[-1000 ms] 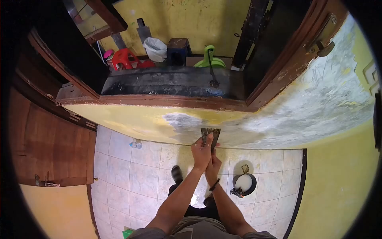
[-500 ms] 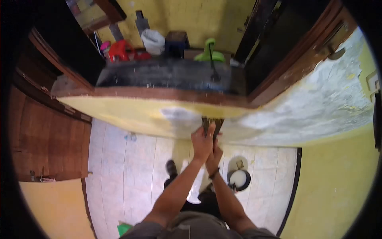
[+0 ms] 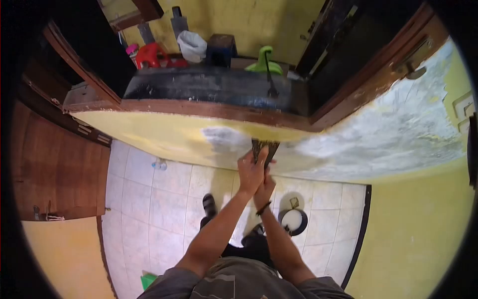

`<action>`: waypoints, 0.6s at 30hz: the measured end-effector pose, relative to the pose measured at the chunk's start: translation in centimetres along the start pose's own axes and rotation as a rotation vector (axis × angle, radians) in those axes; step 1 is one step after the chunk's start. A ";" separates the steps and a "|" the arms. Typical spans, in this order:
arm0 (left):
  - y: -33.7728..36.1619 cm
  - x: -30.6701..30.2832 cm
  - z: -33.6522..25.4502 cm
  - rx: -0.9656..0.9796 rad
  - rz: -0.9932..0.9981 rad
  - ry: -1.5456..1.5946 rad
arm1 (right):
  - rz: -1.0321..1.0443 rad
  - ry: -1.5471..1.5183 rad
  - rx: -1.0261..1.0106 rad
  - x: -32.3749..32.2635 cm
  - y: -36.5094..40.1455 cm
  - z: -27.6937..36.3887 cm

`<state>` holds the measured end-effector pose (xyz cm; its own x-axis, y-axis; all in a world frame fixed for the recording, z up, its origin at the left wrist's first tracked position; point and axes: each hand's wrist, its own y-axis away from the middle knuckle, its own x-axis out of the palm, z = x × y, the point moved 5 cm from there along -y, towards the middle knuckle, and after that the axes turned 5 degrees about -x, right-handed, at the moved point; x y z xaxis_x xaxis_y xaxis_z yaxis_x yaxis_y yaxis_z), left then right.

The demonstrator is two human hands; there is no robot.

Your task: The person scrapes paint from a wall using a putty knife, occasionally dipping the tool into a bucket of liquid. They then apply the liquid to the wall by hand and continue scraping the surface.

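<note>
A dark, wide-bladed scraper (image 3: pixel 264 145) has its edge against the yellow wall (image 3: pixel 169 132), just below the brown window ledge. My left hand (image 3: pixel 251 173) is closed round the scraper near its blade, with the thumb lying along it. Lower down, my right hand (image 3: pixel 264 190) wraps the handle, which the fingers mostly hide. Bare grey-white patches of wall (image 3: pixel 368 142) show to the right of the blade, and a smaller grey patch (image 3: pixel 221 138) lies to its left.
On the tiled floor (image 3: pixel 169 199) stands a round black-rimmed container (image 3: pixel 293 222) with white contents, by my feet. Beyond the opening sit a red container (image 3: pixel 149 56), a white bag (image 3: pixel 192 46) and a green object (image 3: pixel 264 62). A wooden door (image 3: pixel 59 164) is at left.
The view has shifted slightly, so the ledge and floor things sit a little higher. Both hands stay on the scraper, which remains at nearly the same spot on the wall.
</note>
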<state>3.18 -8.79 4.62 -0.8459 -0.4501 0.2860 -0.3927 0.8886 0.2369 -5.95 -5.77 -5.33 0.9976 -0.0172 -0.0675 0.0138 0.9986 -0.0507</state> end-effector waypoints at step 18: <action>1.4 -1.2 5.3 -0.137 0.032 -0.047 | -0.107 0.064 -0.087 -0.8 1.8 -2.2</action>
<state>1.72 -6.54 -0.35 -0.8747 -0.4139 0.2521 -0.3147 0.8808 0.3538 -6.83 -4.11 -7.58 0.9843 -0.1293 -0.1204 0.1112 0.9829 -0.1466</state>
